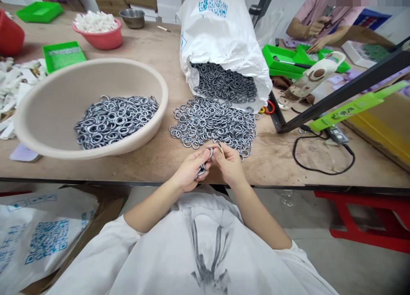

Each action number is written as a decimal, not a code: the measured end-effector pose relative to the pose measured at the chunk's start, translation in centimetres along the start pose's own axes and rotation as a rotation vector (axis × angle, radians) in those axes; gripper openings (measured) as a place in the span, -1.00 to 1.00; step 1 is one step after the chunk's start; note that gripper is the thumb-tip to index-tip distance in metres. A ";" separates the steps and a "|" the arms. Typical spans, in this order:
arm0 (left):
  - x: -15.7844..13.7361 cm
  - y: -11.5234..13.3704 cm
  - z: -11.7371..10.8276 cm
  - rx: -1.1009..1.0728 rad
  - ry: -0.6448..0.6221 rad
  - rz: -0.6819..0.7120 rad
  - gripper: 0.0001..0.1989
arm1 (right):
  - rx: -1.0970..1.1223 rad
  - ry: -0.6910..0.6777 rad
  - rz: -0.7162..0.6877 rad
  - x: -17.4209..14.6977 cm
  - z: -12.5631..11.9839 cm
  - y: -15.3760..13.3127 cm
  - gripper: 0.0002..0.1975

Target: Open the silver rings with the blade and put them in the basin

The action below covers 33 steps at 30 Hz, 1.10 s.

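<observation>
A ring (211,153), roughly upright, sits pinched in the fingers (202,155) of the left hand (189,168), spare rings (201,171) below it, the right hand (232,166) just beside gripping a thin strip (221,148), with the pile (214,122) beyond these fingers on the desk (275,164), the tub (57,87) leftward.

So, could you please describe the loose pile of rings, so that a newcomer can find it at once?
On the wooden table, find the big white bag with its mouth open. The pile of grey rings spreads just in front of that mouth. Unlike the bagged rings and those in the beige basin, it lies loose on the wood.
</observation>
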<state>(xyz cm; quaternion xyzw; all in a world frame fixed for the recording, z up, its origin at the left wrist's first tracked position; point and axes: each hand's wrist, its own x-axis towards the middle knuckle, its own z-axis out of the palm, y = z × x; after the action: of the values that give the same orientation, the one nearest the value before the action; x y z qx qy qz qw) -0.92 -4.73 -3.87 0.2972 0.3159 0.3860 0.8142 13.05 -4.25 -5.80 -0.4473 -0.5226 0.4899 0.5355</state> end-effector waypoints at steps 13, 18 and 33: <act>0.1 -0.4 0.5 -0.075 0.172 0.101 -0.53 | -0.475 -0.003 -0.229 -1.4 -0.2 -1.6 -0.56; 0.1 -0.6 0.6 -0.123 0.244 0.108 -0.53 | -0.772 0.013 -0.383 -2.3 -0.2 -1.6 -0.55; -0.3 -1.0 0.8 -0.124 0.232 0.109 -0.55 | -0.927 0.026 -0.502 -2.4 0.0 -1.8 -0.55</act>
<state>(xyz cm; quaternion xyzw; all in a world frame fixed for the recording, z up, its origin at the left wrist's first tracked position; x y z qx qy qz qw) -0.04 -5.72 -4.02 0.2163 0.3670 0.4803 0.7667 13.24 -6.85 -4.30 -0.5044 -0.7688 0.0581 0.3888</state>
